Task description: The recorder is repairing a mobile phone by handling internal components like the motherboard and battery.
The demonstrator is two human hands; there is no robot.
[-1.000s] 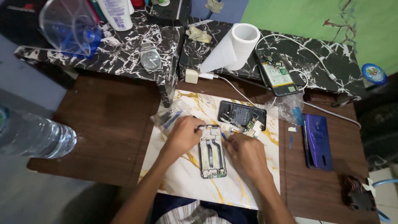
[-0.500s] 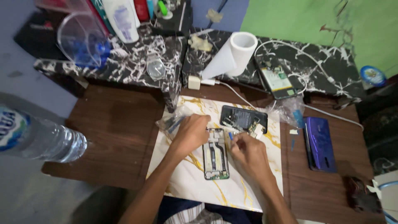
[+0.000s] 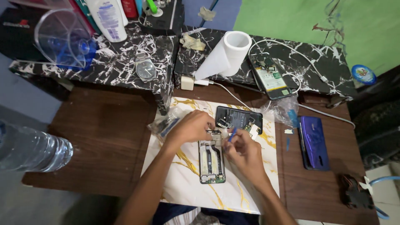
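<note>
Head view, centre of the frame: both hands meet over an opened phone frame (image 3: 211,161) lying lengthwise on a white and gold marbled mat (image 3: 183,183) on the brown bench (image 3: 104,137). The left hand (image 3: 191,127) presses down on the frame's top edge, fingers curled over a small metal part there; the right hand (image 3: 243,152) pinches a slim blue tool (image 3: 231,133) whose tip points at that same top edge. To work this well, I judge the left hand should keep the frame pinned flat while the tool goes in shallow and levers gently, since the parts look thin and easy to bend. Just above the hands lies a dark phone board panel (image 3: 239,118). Counted: four phone bodies or shells in all, namely the frame, the dark panel, an open phone with a cable (image 3: 271,77) at upper right, and a purple phone back (image 3: 313,141) at right; one paper roll (image 3: 225,54); one wristwatch (image 3: 146,68); one water bottle (image 3: 33,150) at far left; one white charger plug (image 3: 187,82).
</note>
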